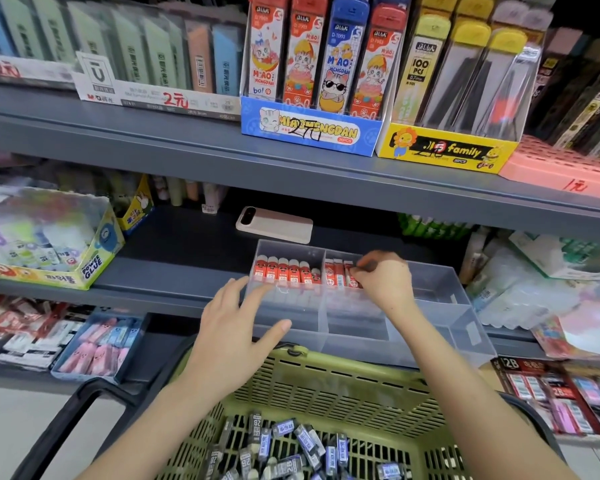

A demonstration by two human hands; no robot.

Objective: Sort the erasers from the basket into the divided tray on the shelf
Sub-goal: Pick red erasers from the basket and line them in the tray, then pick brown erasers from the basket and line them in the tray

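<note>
A clear divided tray stands on the middle shelf. Its back left compartment holds a row of red erasers. The compartment beside it holds several more red erasers standing upright. My right hand reaches into that compartment and pinches the rightmost red eraser there. My left hand hovers with its fingers spread at the tray's front left corner, holding nothing. Below, a green basket holds several dark wrapped erasers marked 2B.
A pink phone lies on the shelf behind the tray. A glue box sits left on the same shelf, wrapped packs at right. The upper shelf carries boxes of pencil leads. The lower shelf holds more eraser boxes.
</note>
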